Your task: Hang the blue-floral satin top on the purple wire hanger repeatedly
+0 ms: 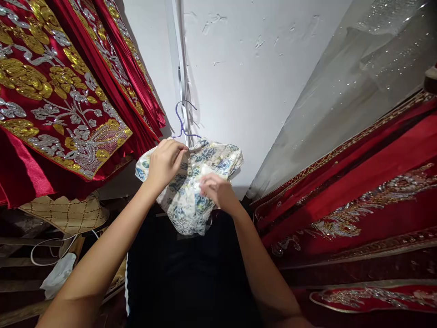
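Note:
A small white short-sleeved garment with blue and green flowers (pixel 196 209) hangs on a purple hanger (pixel 181 119) in front of me. Its lower end lies against dark cloth, and I cannot tell whether it is a top or a dress. My left hand (pixel 166 164) is closed in a pinch on the garment's neckline, just left of the hanger's stem. My right hand (pixel 218 190) is over the front of the garment at its right side, fingers curled and smeared by motion. Whether those fingers grip the cloth cannot be made out.
Red garments with gold and silver embroidery (pixel 64 91) hang at the left. A sheer glittering white cloth (pixel 327 86) and red beaded garments (pixel 358 191) hang at the right. Behind is a white wall (pixel 246 77) with a metal upright (pixel 180 50). A white plastic bag (pixel 59 275) lies lower left.

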`<action>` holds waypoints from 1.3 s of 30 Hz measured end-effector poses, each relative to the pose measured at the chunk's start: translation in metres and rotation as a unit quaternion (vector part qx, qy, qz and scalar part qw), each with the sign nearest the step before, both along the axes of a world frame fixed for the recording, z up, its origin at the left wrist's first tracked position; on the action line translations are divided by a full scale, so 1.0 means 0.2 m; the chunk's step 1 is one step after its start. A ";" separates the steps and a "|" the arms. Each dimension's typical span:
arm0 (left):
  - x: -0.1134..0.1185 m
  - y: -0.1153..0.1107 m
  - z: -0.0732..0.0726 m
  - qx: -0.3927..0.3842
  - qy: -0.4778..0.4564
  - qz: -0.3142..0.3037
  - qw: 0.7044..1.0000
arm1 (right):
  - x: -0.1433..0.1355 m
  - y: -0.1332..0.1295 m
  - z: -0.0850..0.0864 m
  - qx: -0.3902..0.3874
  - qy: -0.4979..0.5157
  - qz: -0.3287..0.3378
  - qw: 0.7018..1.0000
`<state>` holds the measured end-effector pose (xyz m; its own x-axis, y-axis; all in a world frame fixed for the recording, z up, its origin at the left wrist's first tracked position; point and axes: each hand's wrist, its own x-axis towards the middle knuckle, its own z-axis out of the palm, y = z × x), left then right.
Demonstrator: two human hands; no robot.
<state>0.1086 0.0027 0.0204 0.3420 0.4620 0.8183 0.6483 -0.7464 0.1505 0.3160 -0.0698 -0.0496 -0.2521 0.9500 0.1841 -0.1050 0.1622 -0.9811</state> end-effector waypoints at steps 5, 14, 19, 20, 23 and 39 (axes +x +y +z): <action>0.01 -0.04 -0.05 0.004 -0.055 -0.016 0.998 | -0.07 0.27 0.28 0.206 -0.098 -0.099 0.969; 0.07 0.00 -0.19 0.029 -0.127 -0.025 0.991 | -0.12 0.37 0.33 0.286 -0.198 -0.157 0.924; 0.12 -0.03 -0.49 -0.031 -0.120 -0.072 0.990 | -0.09 0.38 0.39 0.278 -0.141 -0.210 0.927; 0.11 -0.06 -0.56 -0.058 -0.108 -0.080 0.989 | -0.06 0.38 0.41 0.279 -0.127 -0.218 0.926; 0.09 -0.16 -0.74 -0.126 -0.074 -0.104 0.984 | 0.08 0.37 0.44 0.285 -0.096 -0.243 0.922; -0.07 0.24 -0.19 -0.142 -0.221 0.184 0.947 | 0.49 0.18 -0.26 -0.050 0.492 -0.319 0.808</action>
<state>0.0942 0.0501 -0.0167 -0.2307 0.7067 0.6689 0.6836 -0.3715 0.6283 0.4130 -0.0345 -0.1019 0.5174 0.8512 -0.0880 -0.7687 0.4171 -0.4850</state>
